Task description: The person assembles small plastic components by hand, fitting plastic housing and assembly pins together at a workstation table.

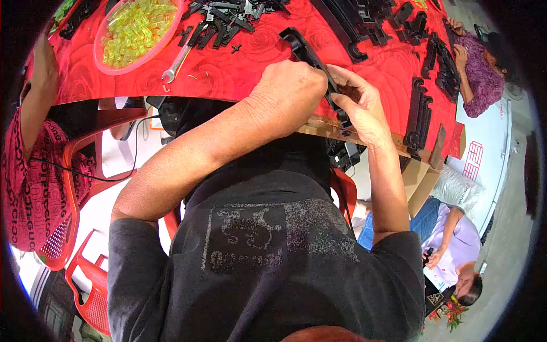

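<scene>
A long black plastic part [308, 53] slants over the near edge of the red-covered table, its curved far end pointing up and left. My right hand [364, 108] grips it from the right, thumb on the near side and fingers bent behind. Against its left side presses my left hand [293, 85], closed in a fist with the knuckles up. Whatever the left fingers hold is hidden beneath that hand.
Left of my hands lie a wrench [178, 64], a pink-rimmed tray [101, 57] of yellow-green clear pieces, and a pile of small black parts [225, 25]. Longer black parts [419, 114] line the right. Other people sit left and right, near a red chair [94, 285].
</scene>
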A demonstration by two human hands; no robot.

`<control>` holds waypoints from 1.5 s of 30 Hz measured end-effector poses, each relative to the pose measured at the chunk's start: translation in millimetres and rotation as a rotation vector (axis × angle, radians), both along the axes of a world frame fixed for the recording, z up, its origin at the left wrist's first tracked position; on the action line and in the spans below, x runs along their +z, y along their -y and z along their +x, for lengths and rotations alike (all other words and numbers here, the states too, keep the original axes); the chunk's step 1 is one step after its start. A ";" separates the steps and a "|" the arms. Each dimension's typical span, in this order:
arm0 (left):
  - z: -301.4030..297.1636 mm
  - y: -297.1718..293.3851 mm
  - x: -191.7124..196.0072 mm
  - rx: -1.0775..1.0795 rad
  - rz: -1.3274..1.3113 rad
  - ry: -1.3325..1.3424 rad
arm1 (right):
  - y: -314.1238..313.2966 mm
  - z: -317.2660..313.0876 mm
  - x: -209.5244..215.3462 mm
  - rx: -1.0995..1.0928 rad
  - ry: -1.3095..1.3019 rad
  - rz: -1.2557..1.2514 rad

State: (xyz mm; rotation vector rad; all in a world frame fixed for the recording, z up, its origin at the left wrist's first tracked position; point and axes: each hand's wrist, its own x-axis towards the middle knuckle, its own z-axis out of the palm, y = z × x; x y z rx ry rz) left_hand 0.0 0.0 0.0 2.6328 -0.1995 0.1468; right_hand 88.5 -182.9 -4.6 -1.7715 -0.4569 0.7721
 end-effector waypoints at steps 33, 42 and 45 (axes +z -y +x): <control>5.1 -21.1 -7.0 0.122 -0.078 0.045 | -24.5 -8.5 -13.6 0.082 0.960 -0.397; 7.5 -17.7 -6.5 0.114 -0.053 0.069 | -25.6 -6.5 -13.3 0.087 0.925 -0.398; 6.3 -15.2 -4.9 0.116 -0.036 0.023 | -25.2 -5.4 -13.5 0.092 0.919 -0.405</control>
